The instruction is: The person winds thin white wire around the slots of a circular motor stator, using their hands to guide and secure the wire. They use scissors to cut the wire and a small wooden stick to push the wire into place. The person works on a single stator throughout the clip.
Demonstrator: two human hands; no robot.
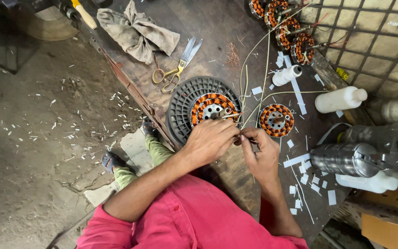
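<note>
Left hand (210, 138) pinches thin pale sleeved wire (254, 69) at copper-wound round stator (213, 107), steadying it; right hand (260, 152), at 3 o'clock, grip closed on same wire; brass-handled scissors (177, 69) at 11 o'clock.

On the workbench (217, 27), scissors (178, 67) lie between the rag (137, 32) and the wound stator (213, 108).

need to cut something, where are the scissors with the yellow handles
In the head view, the metal scissors with yellow handles lie on the dark wooden workbench, between the crumpled grey cloth and the round grey ribbed fan housing, beyond the left hand.
</note>
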